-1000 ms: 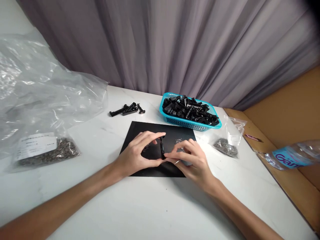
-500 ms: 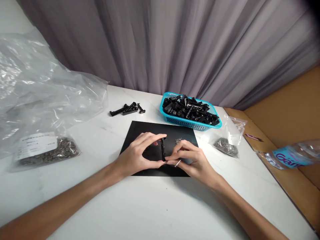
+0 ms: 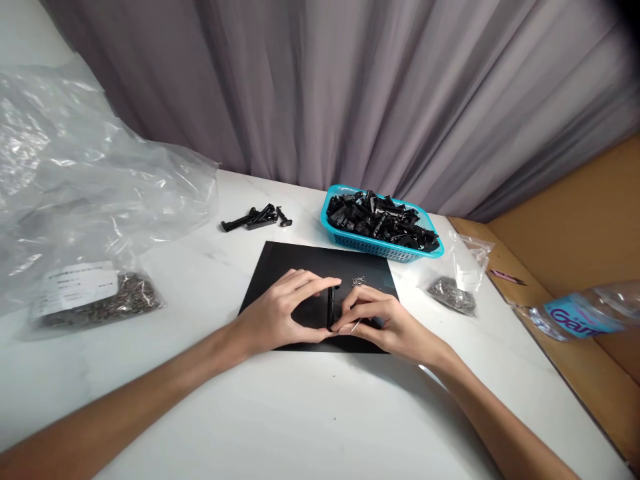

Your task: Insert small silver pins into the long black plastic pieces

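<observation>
Between the thumb and fingers of my left hand (image 3: 281, 308) is a slim black plastic part (image 3: 331, 307), gripped at its two ends over the black mat (image 3: 285, 257). My right hand (image 3: 383, 320) has its fingertips pinched at the near end of that part. A thin, light metal rod (image 3: 355, 325) sticks out from between the right fingers; most of it is hidden, so its kind is unclear. Just beyond the right hand, a small pile of tiny metal pieces (image 3: 359, 281) lies on the mat.
A blue basket (image 3: 385, 250) heaped with black parts stands behind the mat. Several loose black parts (image 3: 257, 217) lie left of it. Bags of small metal pieces sit at left (image 3: 135, 293) and right (image 3: 451, 295). A plastic bottle (image 3: 583, 313) lies at far right.
Both hands and the black part have shifted slightly nearer and the part a little to the right. The left hand still grips it, and the right fingertips stay at its near end.
</observation>
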The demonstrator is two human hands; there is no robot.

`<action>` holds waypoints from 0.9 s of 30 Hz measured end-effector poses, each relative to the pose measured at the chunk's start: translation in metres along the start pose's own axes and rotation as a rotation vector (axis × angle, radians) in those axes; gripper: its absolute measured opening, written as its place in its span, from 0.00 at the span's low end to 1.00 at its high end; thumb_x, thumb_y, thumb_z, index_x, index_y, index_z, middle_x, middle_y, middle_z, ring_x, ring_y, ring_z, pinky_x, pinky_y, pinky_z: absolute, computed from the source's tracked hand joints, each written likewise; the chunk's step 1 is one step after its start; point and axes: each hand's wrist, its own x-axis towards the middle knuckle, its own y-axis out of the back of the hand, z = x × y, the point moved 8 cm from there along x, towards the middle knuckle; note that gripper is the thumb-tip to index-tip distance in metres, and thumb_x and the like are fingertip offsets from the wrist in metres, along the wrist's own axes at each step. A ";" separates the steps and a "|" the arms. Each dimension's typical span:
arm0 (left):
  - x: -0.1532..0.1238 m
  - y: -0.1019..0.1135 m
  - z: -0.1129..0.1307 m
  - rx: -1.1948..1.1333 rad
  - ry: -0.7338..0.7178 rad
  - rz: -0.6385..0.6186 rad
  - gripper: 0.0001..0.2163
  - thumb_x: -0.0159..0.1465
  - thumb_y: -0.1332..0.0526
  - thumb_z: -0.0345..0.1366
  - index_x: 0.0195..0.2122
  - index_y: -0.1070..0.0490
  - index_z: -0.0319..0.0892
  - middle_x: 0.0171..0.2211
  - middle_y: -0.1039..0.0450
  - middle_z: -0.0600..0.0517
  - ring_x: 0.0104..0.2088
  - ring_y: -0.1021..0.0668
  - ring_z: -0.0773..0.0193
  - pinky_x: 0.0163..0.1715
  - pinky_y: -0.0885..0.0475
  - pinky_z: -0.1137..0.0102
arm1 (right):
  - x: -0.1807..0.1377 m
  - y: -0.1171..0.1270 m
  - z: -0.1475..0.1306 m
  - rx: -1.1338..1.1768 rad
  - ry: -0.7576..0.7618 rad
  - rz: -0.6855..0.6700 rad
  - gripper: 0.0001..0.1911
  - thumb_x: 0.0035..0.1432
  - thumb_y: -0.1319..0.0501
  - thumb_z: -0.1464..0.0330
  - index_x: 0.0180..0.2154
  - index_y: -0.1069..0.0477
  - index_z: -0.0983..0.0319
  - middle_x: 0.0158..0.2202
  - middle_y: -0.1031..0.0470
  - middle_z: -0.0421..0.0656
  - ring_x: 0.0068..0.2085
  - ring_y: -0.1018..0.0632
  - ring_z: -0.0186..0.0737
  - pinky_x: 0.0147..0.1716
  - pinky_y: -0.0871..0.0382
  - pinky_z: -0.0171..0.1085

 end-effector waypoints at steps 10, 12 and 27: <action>-0.001 -0.001 -0.003 -0.012 0.018 0.000 0.29 0.61 0.29 0.36 0.63 0.34 0.46 0.44 0.24 0.49 0.44 0.21 0.58 0.51 0.26 0.60 | -0.002 0.000 -0.005 -0.043 0.059 0.019 0.07 0.68 0.35 0.66 0.43 0.18 0.57 0.37 0.24 0.42 0.39 0.23 0.38 0.42 0.28 0.38; 0.000 -0.001 -0.003 -0.018 0.028 0.006 0.29 0.61 0.29 0.36 0.63 0.34 0.46 0.43 0.24 0.49 0.43 0.22 0.58 0.50 0.26 0.59 | -0.002 0.001 -0.006 -0.019 0.064 0.051 0.07 0.69 0.36 0.67 0.43 0.18 0.57 0.37 0.23 0.43 0.39 0.23 0.38 0.41 0.28 0.38; 0.001 0.002 -0.005 -0.045 0.049 0.005 0.31 0.60 0.28 0.37 0.64 0.35 0.47 0.44 0.24 0.49 0.43 0.22 0.58 0.50 0.26 0.61 | -0.002 0.013 0.004 0.096 -0.090 0.240 0.06 0.62 0.30 0.62 0.36 0.15 0.58 0.32 0.20 0.43 0.32 0.26 0.36 0.28 0.37 0.36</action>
